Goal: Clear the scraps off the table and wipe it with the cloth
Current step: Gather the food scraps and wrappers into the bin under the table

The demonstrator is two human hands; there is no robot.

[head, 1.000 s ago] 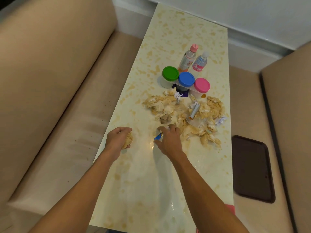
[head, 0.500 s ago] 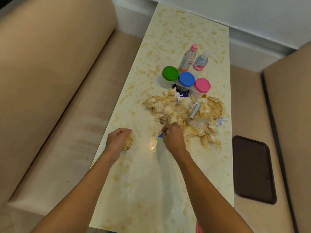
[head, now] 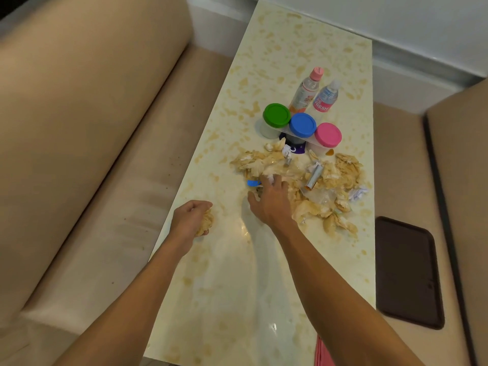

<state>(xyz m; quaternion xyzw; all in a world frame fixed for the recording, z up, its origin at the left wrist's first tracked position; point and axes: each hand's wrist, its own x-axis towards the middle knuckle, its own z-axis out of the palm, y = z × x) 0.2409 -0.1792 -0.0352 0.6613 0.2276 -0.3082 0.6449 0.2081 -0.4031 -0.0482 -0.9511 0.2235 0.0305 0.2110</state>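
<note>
A heap of crumpled tan and white scraps (head: 335, 175) lies across the middle of the speckled cream table (head: 237, 299), with a small grey tube (head: 314, 177) in it. My left hand (head: 191, 220) sits near the table's left edge and grips a crumpled tan scrap (head: 206, 223). At the heap's near left side, my right hand (head: 272, 200) has its fingers curled on a small blue scrap (head: 253, 183) and some white paper. A strip of pink cloth (head: 323, 351) shows at the table's near edge.
Three tubs with green (head: 276, 115), blue (head: 302, 125) and pink (head: 328, 135) lids stand behind the heap, and two small bottles (head: 307, 88) stand behind them. A dark brown tray (head: 408, 273) lies on the right bench. Beige benches flank the table.
My right hand picked up the blue scrap and has moved forward into the heap's left side. My left hand has kept still with its tan scrap.
</note>
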